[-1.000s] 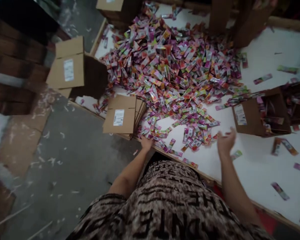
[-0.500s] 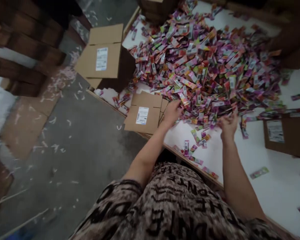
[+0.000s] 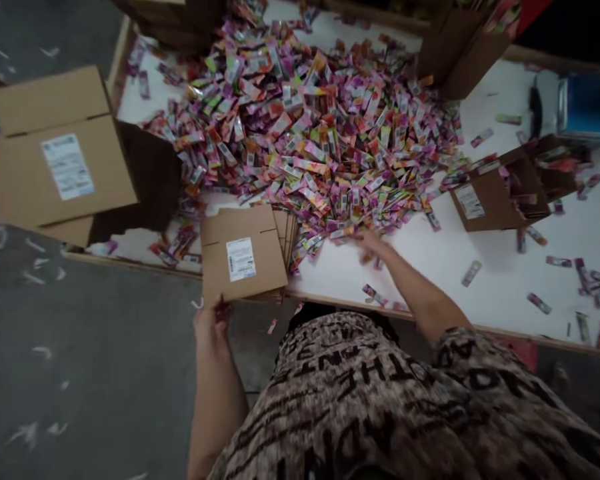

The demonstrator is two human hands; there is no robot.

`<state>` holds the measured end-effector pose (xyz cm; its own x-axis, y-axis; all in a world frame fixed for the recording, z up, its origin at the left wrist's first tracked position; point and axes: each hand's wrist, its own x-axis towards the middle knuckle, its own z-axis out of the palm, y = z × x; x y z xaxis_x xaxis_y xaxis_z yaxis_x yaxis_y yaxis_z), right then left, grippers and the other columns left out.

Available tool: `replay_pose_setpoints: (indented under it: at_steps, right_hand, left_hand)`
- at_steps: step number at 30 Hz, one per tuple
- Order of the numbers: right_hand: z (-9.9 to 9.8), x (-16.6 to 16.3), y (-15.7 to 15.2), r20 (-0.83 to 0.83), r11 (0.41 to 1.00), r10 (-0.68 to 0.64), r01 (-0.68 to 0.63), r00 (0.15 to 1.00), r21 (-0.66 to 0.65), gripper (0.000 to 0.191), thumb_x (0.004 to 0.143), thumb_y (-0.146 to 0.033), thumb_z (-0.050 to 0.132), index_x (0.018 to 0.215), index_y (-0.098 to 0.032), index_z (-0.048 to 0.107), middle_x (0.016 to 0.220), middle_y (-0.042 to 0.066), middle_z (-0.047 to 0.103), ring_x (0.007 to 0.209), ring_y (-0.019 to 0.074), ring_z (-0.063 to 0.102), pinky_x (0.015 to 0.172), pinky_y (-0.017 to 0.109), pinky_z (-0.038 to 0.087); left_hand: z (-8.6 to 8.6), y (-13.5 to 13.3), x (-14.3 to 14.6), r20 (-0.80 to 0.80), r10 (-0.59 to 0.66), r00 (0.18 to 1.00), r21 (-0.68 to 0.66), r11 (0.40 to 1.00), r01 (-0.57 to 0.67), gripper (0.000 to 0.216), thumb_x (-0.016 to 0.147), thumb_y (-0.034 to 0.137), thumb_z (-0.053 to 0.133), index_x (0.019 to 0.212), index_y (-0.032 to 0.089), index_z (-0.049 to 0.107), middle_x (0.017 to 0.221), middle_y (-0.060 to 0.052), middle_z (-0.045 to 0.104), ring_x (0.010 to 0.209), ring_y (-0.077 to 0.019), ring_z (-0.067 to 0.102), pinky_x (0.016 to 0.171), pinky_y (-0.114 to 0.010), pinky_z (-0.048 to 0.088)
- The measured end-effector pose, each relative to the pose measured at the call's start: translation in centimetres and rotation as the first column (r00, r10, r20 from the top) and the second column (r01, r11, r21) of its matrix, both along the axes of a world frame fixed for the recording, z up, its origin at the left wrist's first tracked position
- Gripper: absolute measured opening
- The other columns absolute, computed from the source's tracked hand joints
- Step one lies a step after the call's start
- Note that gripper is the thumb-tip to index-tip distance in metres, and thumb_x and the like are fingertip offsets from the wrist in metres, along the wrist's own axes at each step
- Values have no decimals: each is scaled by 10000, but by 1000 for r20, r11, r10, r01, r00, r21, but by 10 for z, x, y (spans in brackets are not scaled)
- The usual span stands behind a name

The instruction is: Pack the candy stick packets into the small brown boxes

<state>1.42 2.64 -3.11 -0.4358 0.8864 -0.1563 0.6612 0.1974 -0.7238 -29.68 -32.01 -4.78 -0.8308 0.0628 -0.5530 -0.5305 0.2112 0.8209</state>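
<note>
A big heap of small colourful packets [image 3: 310, 133] covers the white table [image 3: 430, 267]. A stack of flat folded cardboard boxes [image 3: 243, 253] with a white label lies at the table's near edge. My left hand [image 3: 211, 319] is at the near corner of the top flat box, fingers curled on its edge. My right hand [image 3: 373, 243] reaches over the table to the near rim of the heap, among loose packets; it is smeared by motion and its fingers cannot be made out.
A large open cardboard box [image 3: 60, 167] stands at the table's left end. A small open box [image 3: 495, 197] holding packets sits at the right, another box [image 3: 460, 53] behind the heap, and a blue object [image 3: 585, 103] at the far right. Paper scraps litter the grey floor [image 3: 80, 373].
My left hand has drawn back from the heap to the near corner of the flat boxes. My right hand has shifted left along the heap's rim. The view has swung right.
</note>
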Motion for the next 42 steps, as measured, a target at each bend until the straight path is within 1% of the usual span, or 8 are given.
replay_pose_setpoints:
  at_steps: [5,9,12,19,27,30,35,42]
  right_hand:
    - [26,-1,77,24,999,30,-30,999,16,296,801,-185,733,1089,-133,774,1071,78,769,1055,215,690,1052,373,479]
    - [47,24,26,-396,976,156,-204,905,-81,604,784,-451,777,1322,-206,657,1355,76,656,1227,250,612,1053,388,489]
    - [38,60,-27,-461,972,-80,-32,884,-232,595,759,-611,736,1157,-173,681,1142,96,728,1057,259,664,986,411,526]
    - [16,147,-51,-386,827,-561,510,732,-236,587,715,-656,733,1027,-174,608,1072,102,697,1017,235,641,1016,405,491]
    - [20,208,-25,-479,937,-188,11,858,-348,794,616,-503,858,1299,-191,599,1317,96,651,1242,282,583,1104,438,434]
    - [6,213,-24,-422,940,-174,23,890,-340,700,578,-446,870,1185,-171,656,1170,79,709,1123,283,635,1036,451,487]
    - [-17,217,-22,-367,964,-241,178,898,-197,415,642,-325,798,1024,-190,707,1056,66,743,1043,255,671,1017,439,508]
    - [19,244,-37,-221,955,255,-210,941,210,364,871,-425,723,1181,-236,737,1231,102,720,1206,281,625,1097,482,458]
  left_hand:
    - [68,0,1,-475,-158,865,-32,986,162,465,495,386,880,791,260,545,772,105,679,725,-165,635,762,-416,600]
    - [99,37,31,-563,-532,632,-242,838,489,433,507,482,899,793,276,647,704,87,637,661,-168,598,700,-362,567]
    - [81,94,82,-520,-581,626,-100,769,631,454,594,551,859,824,219,650,758,27,643,729,-162,605,719,-299,527]
    - [17,200,222,-371,-355,858,154,887,434,405,754,507,767,931,164,646,902,-18,656,890,-146,616,926,-294,480]
    - [26,223,275,-396,-373,839,184,863,471,469,849,494,707,1179,161,701,1229,-120,697,1169,-230,634,1067,-368,467]
    - [32,212,295,-497,-555,667,148,703,696,457,895,527,657,1243,236,710,1383,-98,646,1333,-269,547,1171,-449,390]
    - [10,171,308,-562,-826,-51,-198,74,977,542,719,503,845,1200,273,751,1352,-105,674,1511,-350,309,1256,-570,202]
    - [-15,164,330,-490,-865,102,-265,260,928,457,716,443,834,1106,228,735,1356,-128,614,1432,-329,417,1217,-483,313]
